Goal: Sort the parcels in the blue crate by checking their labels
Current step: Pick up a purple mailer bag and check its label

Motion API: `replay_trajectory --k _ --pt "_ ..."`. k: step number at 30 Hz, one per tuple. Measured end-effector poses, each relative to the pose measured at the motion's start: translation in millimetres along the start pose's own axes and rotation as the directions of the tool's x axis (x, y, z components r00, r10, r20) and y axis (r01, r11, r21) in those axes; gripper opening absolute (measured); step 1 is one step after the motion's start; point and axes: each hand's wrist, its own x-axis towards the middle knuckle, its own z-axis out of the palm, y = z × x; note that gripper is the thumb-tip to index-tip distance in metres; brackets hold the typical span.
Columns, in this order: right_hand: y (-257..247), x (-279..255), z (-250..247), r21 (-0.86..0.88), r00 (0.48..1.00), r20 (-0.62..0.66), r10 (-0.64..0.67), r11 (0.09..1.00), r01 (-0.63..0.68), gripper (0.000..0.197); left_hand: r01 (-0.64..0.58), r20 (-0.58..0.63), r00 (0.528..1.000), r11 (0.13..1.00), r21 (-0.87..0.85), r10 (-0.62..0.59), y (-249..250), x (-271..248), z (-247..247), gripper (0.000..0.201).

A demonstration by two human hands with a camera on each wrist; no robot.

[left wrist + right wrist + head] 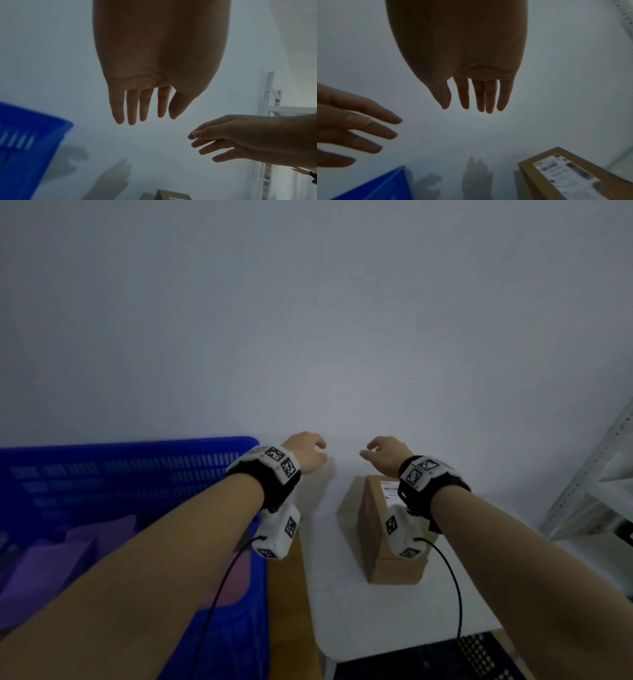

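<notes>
Between parcels: left hand [306, 452] and right hand [386, 454] raised near the wall, each grip wide, holding nothing. Box [383, 529] set at counter's [342, 611] back edge, label up. Next, probably: reach left into crate [137, 467] for a purple parcel [51, 563].

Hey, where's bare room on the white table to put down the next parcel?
Bare tabletop lies left of the cardboard box, up to the blue crate, and in front of the box toward you. The crate itself is crowded with purple parcels.
</notes>
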Motion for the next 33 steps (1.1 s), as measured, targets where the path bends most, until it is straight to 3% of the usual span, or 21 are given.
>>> replay_trajectory --k 5,14,22,28,33 --pt "-100.5 -21.6 19.7 -0.022 0.993 -0.038 -0.112 0.994 0.111 0.045 -0.023 -0.101 0.994 0.99 0.138 0.037 -55.0 -47.2 -73.4 0.039" --pt "-240.9 -62.0 100.3 -0.079 0.965 0.064 -0.256 0.962 0.26 0.044 0.117 -0.134 0.987 0.974 0.195 -0.092 -200.7 -119.0 -145.1 0.038" --pt "-294.8 -64.4 178.7 -0.152 0.941 0.216 -0.26 0.943 0.296 0.043 0.203 -0.088 0.978 0.96 0.193 -0.189 -304.1 -146.9 -145.9 0.038" --pt "-321.5 -31.1 233.0 -0.171 0.902 0.339 -0.268 0.925 0.339 0.042 0.278 -0.035 0.96 0.933 0.227 -0.278 -366.5 -138.4 -141.2 0.04" --pt "-345.4 2.4 289.6 -0.115 0.843 0.447 -0.298 0.916 0.385 0.045 0.382 0.004 0.918 0.889 0.251 -0.396 -417.9 -132.5 -137.8 0.041"
